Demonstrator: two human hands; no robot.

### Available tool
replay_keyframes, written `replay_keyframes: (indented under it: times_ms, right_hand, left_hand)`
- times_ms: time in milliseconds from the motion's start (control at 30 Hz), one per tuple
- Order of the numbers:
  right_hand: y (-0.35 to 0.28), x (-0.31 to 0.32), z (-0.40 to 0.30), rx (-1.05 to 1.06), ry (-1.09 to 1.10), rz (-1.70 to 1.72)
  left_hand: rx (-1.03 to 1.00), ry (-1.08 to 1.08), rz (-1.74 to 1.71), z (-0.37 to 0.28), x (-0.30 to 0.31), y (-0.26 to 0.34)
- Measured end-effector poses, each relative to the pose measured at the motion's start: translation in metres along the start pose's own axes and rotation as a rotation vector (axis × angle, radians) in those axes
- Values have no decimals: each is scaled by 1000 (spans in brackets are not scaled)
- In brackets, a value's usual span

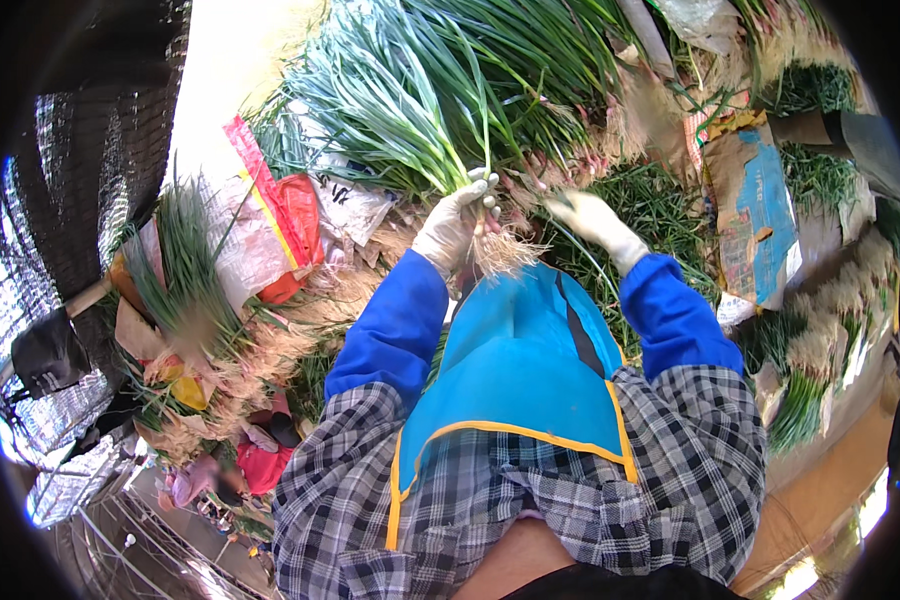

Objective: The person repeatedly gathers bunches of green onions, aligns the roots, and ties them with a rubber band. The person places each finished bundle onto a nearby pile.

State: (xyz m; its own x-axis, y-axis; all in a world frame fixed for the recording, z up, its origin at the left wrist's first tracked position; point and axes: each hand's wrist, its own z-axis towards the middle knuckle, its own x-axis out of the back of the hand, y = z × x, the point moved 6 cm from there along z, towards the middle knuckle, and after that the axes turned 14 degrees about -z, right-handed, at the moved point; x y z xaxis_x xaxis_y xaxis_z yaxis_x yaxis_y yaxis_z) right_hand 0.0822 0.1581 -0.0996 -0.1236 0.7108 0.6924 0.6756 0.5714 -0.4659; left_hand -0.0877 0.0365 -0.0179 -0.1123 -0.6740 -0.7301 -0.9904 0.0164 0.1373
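Note:
My left hand [457,221], in a pale glove, is closed around the lower stems of a bunch of green onions [420,127]. Their stringy roots [504,251] hang out below the fingers, over the top of my blue apron, and the long leaves fan up and to the left. My right hand [589,219], also gloved and somewhat blurred, is raised a little to the right of the roots, apart from the bunch. Whether its fingers hold anything does not show clearly. Behind both hands lies a large heap of green onions [540,67] with reddish stem bases and pale roots.
Loose green trimmings [652,217] lie beyond my right hand, next to a torn blue and brown printed sack [754,210]. More onions [184,262] lie at the left by a red and white plastic sack [277,217]. Rooted bundles [802,382] line the right. People in pink [259,457] are at lower left.

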Motion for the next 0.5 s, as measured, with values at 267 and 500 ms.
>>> replay_keyframes:
  times_ms: [267,500]
  right_hand:
    - [-64,58,41,-27,118,1048]
    - [-37,180,-62,290,553,1543]
  left_hand:
    - [23,183,102,37,30,-31]
    - [-177,217,121,117,50,-56]
